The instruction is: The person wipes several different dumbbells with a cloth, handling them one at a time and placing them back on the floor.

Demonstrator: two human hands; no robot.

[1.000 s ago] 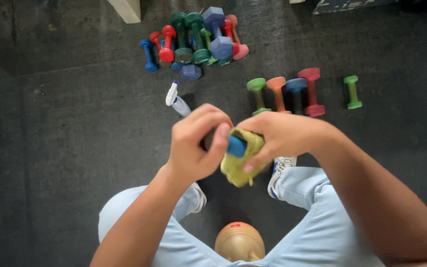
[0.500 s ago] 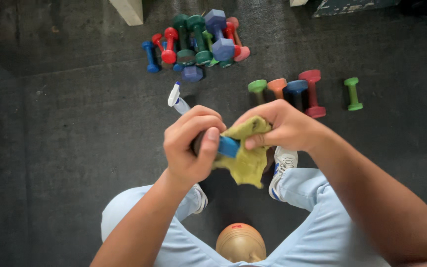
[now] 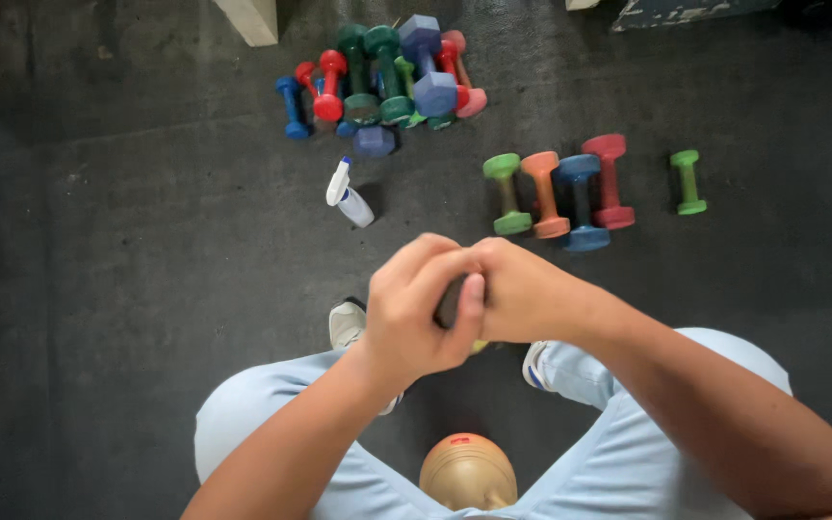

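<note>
My left hand (image 3: 416, 308) and right hand (image 3: 522, 294) are pressed together, fingers closed around something I cannot make out; only a sliver of yellow-green cloth (image 3: 478, 345) shows beneath them. Both sit nearer me than the white spray bottle (image 3: 349, 197) lying on the dark floor (image 3: 127, 250). Risk: a loosened grip could drop the contents onto my white shoe (image 3: 345, 324).

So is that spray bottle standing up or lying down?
Lying down: the spray bottle rests on its side on the dark floor.
</note>
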